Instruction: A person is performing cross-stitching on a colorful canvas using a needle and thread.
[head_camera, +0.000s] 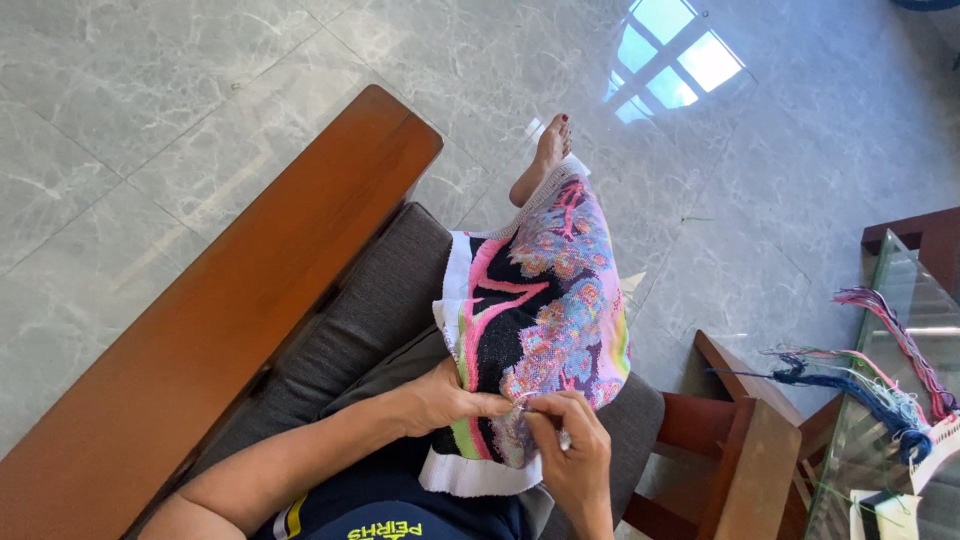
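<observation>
Person's seated on grey cushion (350, 310) of wooden bench (230, 300) w/ multicoloured cross-stitch cloth (545, 320) draped over lap & leg, left hand (445, 400) pinching cloth's near edge, right hand (575, 445) w/ fingers pinched together just beside it at the stitching, needle too small to tell, thread skeins (880, 390) on glass table (900, 300) to the right.

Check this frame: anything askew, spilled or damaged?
Nothing damaged or spilled. Both hands, left hand and right hand, pinch the cross-stitch cloth draped over the knee. The only untidy spot: loose thread bundles splayed across the glass table at right.
</observation>
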